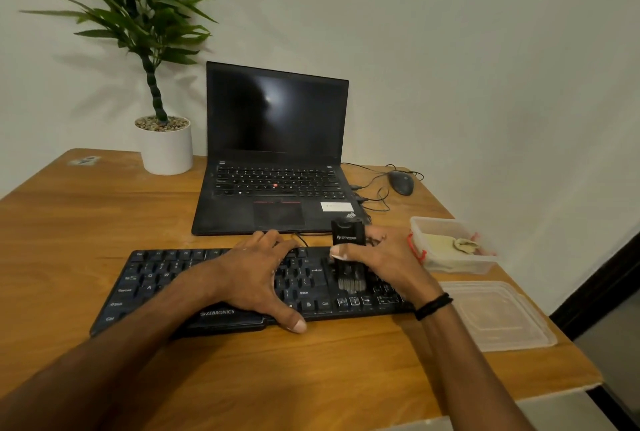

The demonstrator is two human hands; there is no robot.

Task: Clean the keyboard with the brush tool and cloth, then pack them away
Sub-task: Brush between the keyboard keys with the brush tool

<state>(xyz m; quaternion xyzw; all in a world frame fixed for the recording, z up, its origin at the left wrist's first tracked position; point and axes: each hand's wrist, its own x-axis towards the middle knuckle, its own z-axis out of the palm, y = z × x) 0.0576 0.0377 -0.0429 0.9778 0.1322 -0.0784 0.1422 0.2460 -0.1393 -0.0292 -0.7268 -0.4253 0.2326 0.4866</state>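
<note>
Nearest to me, my left hand (256, 278) lies flat across the middle of the black keyboard (152, 278), fingers spread and straight, the thumb reaching down over the front edge to the desk (86, 223). My right hand (384, 257), a dark band (433, 306) on its wrist, is clamped round the black brush tool (348, 235), thumb on its near face and fingers behind. I hold the tool upright with its bristles down among the keys at the keyboard's right end, just above the arrow keys. To the right of the keyboard a clear plastic lid (498, 316) lies flat on the desk. Just beyond it stands an open clear container (460, 266) with the pale cloth (450, 243) crumpled inside. Behind the keyboard sits an open laptop (277, 119), screen dark, with a wired mouse (401, 182) to its right and a white plant pot (168, 150) to its left, against the wall.
</note>
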